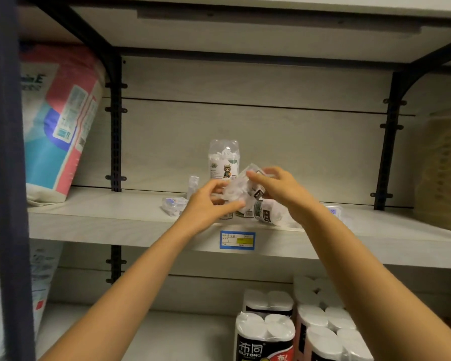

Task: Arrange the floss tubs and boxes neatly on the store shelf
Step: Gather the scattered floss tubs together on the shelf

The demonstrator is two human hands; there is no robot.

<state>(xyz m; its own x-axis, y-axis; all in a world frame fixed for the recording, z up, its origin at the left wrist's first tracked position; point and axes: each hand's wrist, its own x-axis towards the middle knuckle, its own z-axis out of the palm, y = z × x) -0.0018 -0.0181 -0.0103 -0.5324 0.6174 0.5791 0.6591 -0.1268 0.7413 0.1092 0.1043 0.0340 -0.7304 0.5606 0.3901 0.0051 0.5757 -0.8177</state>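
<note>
Both hands hold one clear floss tub (241,185) tilted above the middle shelf (115,217). My left hand (208,204) grips its lower left side, and my right hand (276,188) grips its upper right end. Behind them a tall clear floss tub (224,158) with a cartoon label stands upright. Another tub (267,212) lies on its side under my right hand, beside smaller ones partly hidden by my hands. A small clear floss box (173,204) lies flat to the left, and a narrow one (193,184) stands behind it. One more box (333,211) peeks out past my right wrist.
A large pink and blue bag (60,121) leans at the shelf's left end. A yellowish pack (443,173) stands at the right end. A blue price tag (237,240) is on the shelf's front edge. Toilet paper packs (297,324) fill the lower shelf. A dark post (8,178) runs down the left.
</note>
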